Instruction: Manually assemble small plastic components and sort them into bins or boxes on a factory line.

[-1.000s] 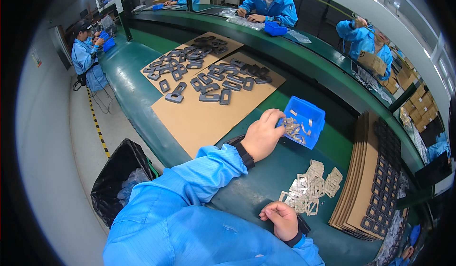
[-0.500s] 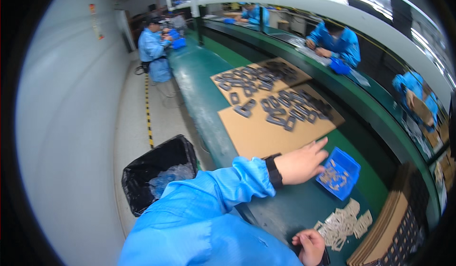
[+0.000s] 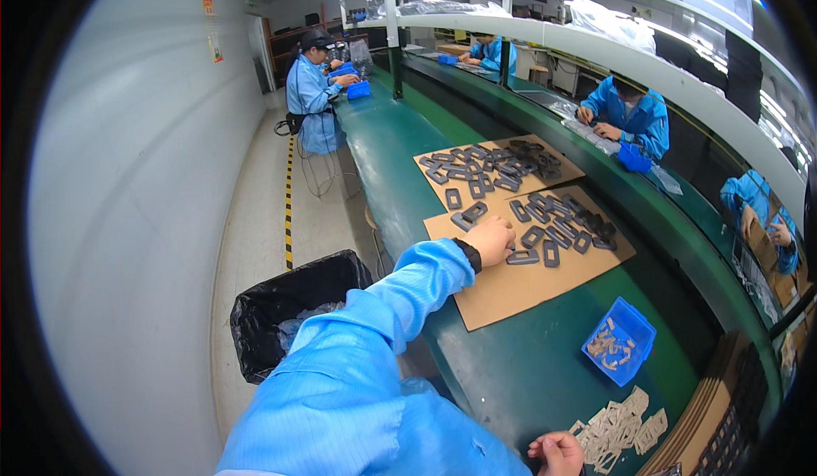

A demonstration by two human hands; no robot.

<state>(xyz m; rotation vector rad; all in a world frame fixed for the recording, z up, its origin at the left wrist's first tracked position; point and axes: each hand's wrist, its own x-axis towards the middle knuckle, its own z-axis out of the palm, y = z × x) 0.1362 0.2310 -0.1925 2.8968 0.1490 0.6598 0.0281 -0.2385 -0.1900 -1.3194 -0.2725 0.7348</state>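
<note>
The dark frames [image 3: 558,238] lie on our cardboard sheet [image 3: 511,293]. Near its left edge is our left hand [image 3: 491,239], whose grip we cannot tell. Near its right corner, one blue tray [image 3: 594,325] contains small pale pieces [image 3: 611,347]. Our right hand [image 3: 559,454] is curled, its grasp unclear. The black bin [image 3: 255,314] contains plastic [image 3: 294,330].

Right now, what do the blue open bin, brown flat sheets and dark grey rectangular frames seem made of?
Blue open bin: probably plastic, smooth, evenly coloured. Brown sheets: likely cardboard, matte and tan. Dark grey frames: plastic or coated metal; their dull surface leaves it open.
</note>
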